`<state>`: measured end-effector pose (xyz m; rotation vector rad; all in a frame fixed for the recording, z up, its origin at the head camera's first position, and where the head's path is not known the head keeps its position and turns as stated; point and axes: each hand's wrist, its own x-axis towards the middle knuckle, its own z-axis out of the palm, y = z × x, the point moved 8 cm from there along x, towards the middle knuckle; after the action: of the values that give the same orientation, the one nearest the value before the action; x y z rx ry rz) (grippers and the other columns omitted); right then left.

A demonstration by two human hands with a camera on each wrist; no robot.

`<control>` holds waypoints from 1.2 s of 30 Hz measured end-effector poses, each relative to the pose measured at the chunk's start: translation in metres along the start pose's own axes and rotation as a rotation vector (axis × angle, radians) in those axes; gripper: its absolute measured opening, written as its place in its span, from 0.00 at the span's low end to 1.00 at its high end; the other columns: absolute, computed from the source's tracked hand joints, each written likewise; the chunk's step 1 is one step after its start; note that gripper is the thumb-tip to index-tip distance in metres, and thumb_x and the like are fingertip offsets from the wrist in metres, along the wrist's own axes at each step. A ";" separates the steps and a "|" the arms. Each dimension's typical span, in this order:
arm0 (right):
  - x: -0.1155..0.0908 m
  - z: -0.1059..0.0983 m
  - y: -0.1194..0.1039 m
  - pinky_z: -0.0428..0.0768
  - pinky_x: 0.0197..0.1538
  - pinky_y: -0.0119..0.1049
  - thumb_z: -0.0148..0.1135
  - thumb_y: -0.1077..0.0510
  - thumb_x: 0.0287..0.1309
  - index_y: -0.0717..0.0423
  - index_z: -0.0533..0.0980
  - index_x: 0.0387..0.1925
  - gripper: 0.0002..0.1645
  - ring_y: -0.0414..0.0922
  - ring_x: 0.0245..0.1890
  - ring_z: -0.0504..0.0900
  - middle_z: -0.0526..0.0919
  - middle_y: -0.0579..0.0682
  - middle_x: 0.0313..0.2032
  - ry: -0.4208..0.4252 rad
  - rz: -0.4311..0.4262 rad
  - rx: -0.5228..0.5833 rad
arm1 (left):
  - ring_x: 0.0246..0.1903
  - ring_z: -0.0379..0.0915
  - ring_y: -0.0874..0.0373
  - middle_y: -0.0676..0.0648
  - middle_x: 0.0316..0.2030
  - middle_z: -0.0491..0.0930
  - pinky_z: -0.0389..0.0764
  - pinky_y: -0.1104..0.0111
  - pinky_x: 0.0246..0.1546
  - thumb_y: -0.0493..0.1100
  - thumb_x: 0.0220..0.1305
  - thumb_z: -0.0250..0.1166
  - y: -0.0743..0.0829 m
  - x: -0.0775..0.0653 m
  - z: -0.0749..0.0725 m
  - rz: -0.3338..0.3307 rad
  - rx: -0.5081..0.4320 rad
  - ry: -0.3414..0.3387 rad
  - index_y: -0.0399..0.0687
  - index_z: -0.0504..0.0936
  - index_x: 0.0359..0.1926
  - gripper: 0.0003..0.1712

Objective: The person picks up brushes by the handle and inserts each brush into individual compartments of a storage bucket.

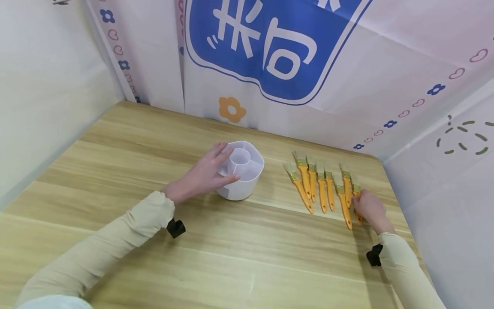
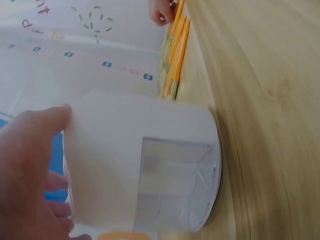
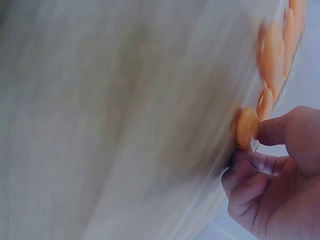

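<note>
Eight orange-handled brushes and one white divided holder on a wooden bench. The right grip pinches the rightmost brush by its handle, between thumb and fingers, seven others lying leftward; the left grip, fingers spread, touches the holder's rim.

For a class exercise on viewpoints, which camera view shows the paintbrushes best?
The head view: it shows the paintbrushes spread out from above, bristles and orange handles included. The left wrist view shows them distant and overlapping; the right wrist view shows only parts of orange handles, one at the right hand.
</note>
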<state>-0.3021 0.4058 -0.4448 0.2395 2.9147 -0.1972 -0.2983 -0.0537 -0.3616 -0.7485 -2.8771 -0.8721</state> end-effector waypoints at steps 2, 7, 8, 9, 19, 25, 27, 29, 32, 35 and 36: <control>0.000 0.001 0.001 0.71 0.25 0.43 0.40 0.52 0.66 0.72 0.67 0.41 0.23 0.53 0.25 0.74 0.74 0.62 0.25 -0.004 0.003 0.006 | 0.73 0.37 0.41 0.37 0.72 0.48 0.54 0.42 0.68 0.59 0.59 0.60 -0.002 0.000 0.000 0.014 -0.022 -0.013 0.42 0.56 0.70 0.45; -0.002 0.000 0.000 0.69 0.24 0.40 0.40 0.52 0.66 0.70 0.67 0.38 0.22 0.52 0.23 0.73 0.73 0.59 0.23 -0.007 0.003 0.015 | 0.74 0.35 0.43 0.39 0.73 0.46 0.50 0.44 0.69 0.56 0.63 0.57 -0.011 -0.003 -0.001 0.028 -0.059 -0.046 0.43 0.54 0.71 0.42; -0.003 0.000 -0.001 0.69 0.24 0.40 0.40 0.52 0.66 0.69 0.67 0.38 0.22 0.51 0.23 0.73 0.73 0.59 0.23 -0.005 0.004 0.015 | 0.74 0.34 0.44 0.40 0.73 0.45 0.50 0.44 0.70 0.56 0.63 0.56 -0.012 -0.002 -0.001 0.030 -0.062 -0.053 0.44 0.53 0.71 0.41; -0.003 0.000 0.000 0.69 0.24 0.40 0.39 0.52 0.66 0.69 0.67 0.37 0.21 0.51 0.23 0.73 0.73 0.58 0.23 -0.008 0.006 0.018 | 0.74 0.34 0.44 0.41 0.73 0.45 0.49 0.44 0.70 0.56 0.64 0.55 -0.014 -0.002 -0.001 0.033 -0.063 -0.059 0.45 0.53 0.72 0.41; -0.004 0.001 0.000 0.66 0.22 0.37 0.40 0.51 0.65 0.62 0.66 0.25 0.20 0.47 0.19 0.70 0.69 0.53 0.17 -0.034 0.003 0.038 | 0.74 0.36 0.44 0.49 0.75 0.38 0.50 0.41 0.68 0.55 0.68 0.50 -0.021 0.001 0.001 0.053 -0.114 -0.129 0.52 0.48 0.73 0.38; 0.001 0.000 -0.002 0.61 0.18 0.32 0.39 0.50 0.63 0.51 0.60 0.10 0.25 0.41 0.12 0.62 0.60 0.43 0.10 -0.043 -0.016 0.059 | 0.73 0.39 0.42 0.48 0.75 0.38 0.52 0.40 0.67 0.55 0.68 0.50 -0.024 0.000 0.001 0.063 -0.137 -0.134 0.52 0.47 0.73 0.38; 0.002 -0.001 -0.002 0.61 0.18 0.32 0.40 0.50 0.63 0.49 0.60 0.09 0.26 0.40 0.12 0.61 0.59 0.42 0.09 -0.052 -0.016 0.060 | 0.73 0.40 0.42 0.47 0.75 0.38 0.53 0.40 0.67 0.55 0.68 0.50 -0.024 0.000 0.001 0.065 -0.137 -0.135 0.53 0.47 0.73 0.38; 0.003 -0.002 -0.001 0.62 0.18 0.32 0.40 0.49 0.63 0.49 0.60 0.08 0.27 0.40 0.11 0.61 0.59 0.42 0.08 -0.060 -0.009 0.065 | 0.73 0.40 0.42 0.48 0.75 0.37 0.53 0.40 0.67 0.56 0.68 0.50 -0.024 0.001 0.001 0.064 -0.140 -0.140 0.54 0.47 0.73 0.38; 0.004 -0.003 0.001 0.61 0.18 0.31 0.42 0.49 0.63 0.48 0.61 0.07 0.27 0.40 0.11 0.62 0.59 0.41 0.08 -0.064 0.006 0.070 | 0.73 0.39 0.43 0.49 0.75 0.37 0.52 0.40 0.67 0.56 0.68 0.50 -0.025 0.001 0.001 0.061 -0.142 -0.149 0.55 0.46 0.73 0.38; 0.004 -0.004 0.004 0.61 0.17 0.30 0.44 0.49 0.62 0.47 0.61 0.07 0.27 0.39 0.11 0.62 0.59 0.41 0.08 -0.065 0.033 0.071 | 0.73 0.39 0.43 0.51 0.75 0.36 0.52 0.40 0.67 0.56 0.68 0.50 -0.025 0.002 0.002 0.063 -0.142 -0.154 0.55 0.46 0.73 0.38; 0.005 -0.005 0.005 0.60 0.17 0.30 0.44 0.49 0.62 0.48 0.61 0.07 0.27 0.39 0.11 0.62 0.59 0.41 0.08 -0.061 0.043 0.069 | 0.73 0.39 0.43 0.51 0.75 0.36 0.52 0.40 0.67 0.57 0.68 0.50 -0.025 0.002 0.002 0.065 -0.140 -0.155 0.55 0.46 0.74 0.38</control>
<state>-0.3067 0.4125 -0.4416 0.3011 2.8426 -0.2934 -0.3116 -0.0701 -0.3761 -0.9571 -2.9272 -1.0615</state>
